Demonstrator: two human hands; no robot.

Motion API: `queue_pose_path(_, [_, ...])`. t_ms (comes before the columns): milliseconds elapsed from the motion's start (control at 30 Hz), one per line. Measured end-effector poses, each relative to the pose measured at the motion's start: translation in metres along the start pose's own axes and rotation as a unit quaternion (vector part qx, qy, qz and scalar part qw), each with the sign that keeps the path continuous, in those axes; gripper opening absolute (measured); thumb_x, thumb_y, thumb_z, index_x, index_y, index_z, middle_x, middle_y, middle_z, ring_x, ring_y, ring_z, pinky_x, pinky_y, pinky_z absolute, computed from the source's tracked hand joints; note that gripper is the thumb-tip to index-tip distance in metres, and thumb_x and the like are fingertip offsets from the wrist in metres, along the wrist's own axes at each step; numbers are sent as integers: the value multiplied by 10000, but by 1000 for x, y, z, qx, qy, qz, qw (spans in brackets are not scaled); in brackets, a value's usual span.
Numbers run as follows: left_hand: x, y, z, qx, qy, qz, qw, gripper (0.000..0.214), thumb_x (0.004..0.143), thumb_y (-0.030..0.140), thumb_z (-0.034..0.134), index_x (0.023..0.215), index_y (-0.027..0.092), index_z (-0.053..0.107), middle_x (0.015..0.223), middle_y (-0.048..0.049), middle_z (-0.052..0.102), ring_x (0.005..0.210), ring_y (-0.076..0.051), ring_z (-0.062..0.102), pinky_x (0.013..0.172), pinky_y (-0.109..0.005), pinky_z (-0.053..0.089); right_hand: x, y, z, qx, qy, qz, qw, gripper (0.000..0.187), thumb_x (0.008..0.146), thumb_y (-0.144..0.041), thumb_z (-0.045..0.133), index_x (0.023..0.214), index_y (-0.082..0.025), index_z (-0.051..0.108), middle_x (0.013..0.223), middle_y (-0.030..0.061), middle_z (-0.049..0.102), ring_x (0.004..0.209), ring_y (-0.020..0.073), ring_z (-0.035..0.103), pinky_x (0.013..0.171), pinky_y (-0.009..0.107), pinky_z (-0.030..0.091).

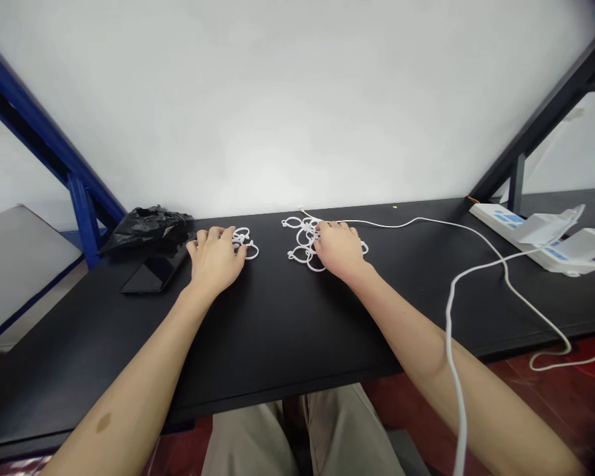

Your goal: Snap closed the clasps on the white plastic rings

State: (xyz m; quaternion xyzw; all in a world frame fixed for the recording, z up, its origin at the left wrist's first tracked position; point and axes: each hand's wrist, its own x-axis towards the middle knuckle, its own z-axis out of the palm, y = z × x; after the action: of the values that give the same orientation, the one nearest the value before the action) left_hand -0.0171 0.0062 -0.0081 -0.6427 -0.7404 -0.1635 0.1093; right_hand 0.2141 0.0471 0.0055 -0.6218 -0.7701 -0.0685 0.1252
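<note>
Right of the phone (pixel 151 274), our left hand (pixel 215 259) — fingers spread — touches white plastic rings (pixel 246 247); our right hand (pixel 338 250) covers more, grip unclear. Likely light, tangly: pinch one rim.

White rings (pixel 302 241) on a black table (pixel 287 330).

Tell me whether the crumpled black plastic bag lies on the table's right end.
No, the crumpled black plastic bag lies at the left end of the black table, left of the left hand.

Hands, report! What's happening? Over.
Left hand flat, touching small ring cluster. Right hand on bigger ring pile, grip unclear. White cable close behind.
</note>
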Motion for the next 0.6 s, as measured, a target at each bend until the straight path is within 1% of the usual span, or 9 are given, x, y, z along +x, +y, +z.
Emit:
queue_pose_path(133, [0, 3, -1, -50, 15, 35, 998, 484, 905, 431, 451, 1286, 169, 596, 1272, -190, 597, 1154, -423, 465, 908, -589, 394, 2, 3, 2, 7, 4, -18, 1000, 307, 889, -101, 474, 1147, -132, 637, 1125, 179, 689, 1099, 326, 583, 896, 443, 426])
queue_pose_path(200, [0, 5, -1, -78, 22, 54, 995, 454, 903, 437, 467, 1249, 183, 616, 1252, -183, 610, 1148, -423, 464, 903, -597, 389, 3, 5, 2, 11, 21, -21, 1000, 303, 881, -82, 463, 1118, -129, 646, 1085, 187, 692, 1054, 326, 596, 873, 449, 432])
queue_pose_path(267, [-1, 7, -1, -109, 27, 69, 991, 403, 905, 421, 476, 1209, 206, 630, 1229, -156, 627, 1143, -402, 468, 913, -586, 389, 4, 5, 1, 18, 50, -12, 999, 291, 885, -83, 455, 1096, -130, 650, 1056, 184, 686, 1015, 314, 598, 856, 443, 435])
queue_pose_path(367, [-1, 11, -3, -154, 29, 104, 982, 337, 913, 387, 481, 1161, 218, 635, 1187, -111, 650, 1122, -348, 486, 950, -540, 394, 4, 2, -5, 61, 105, 7, 993, 288, 911, -118, 434, 1108, -131, 644, 1060, 172, 663, 980, 288, 594, 821, 411, 442])
queue_pose_path(467, [-4, 16, -6, -204, 31, 161, 965, 306, 924, 367, 492, 1142, 201, 628, 1140, -86, 663, 1089, -288, 515, 980, -464, 412, -1, -7, -10, 132, 142, -6, 981, 306, 927, -168, 430, 1164, -153, 623, 1099, 146, 635, 932, 256, 601, 755, 363, 444])
queue_pose_path(533, [-6, 20, -8, -237, 23, 193, 952, 316, 929, 380, 509, 1166, 198, 611, 1106, -76, 665, 1061, -258, 542, 965, -423, 432, -7, -17, -12, 176, 137, -30, 974, 310, 928, -197, 442, 1185, -171, 613, 1121, 121, 625, 893, 232, 609, 726, 341, 441])
queue_pose_path(600, [-9, 24, -10, -259, 6, 212, 942, 358, 916, 413, 547, 1203, 201, 590, 1095, -66, 665, 1036, -244, 563, 935, -402, 451, -13, -27, -10, 212, 123, -53, 968, 293, 925, -211, 455, 1171, -178, 612, 1115, 99, 624, 850, 209, 612, 717, 330, 441])
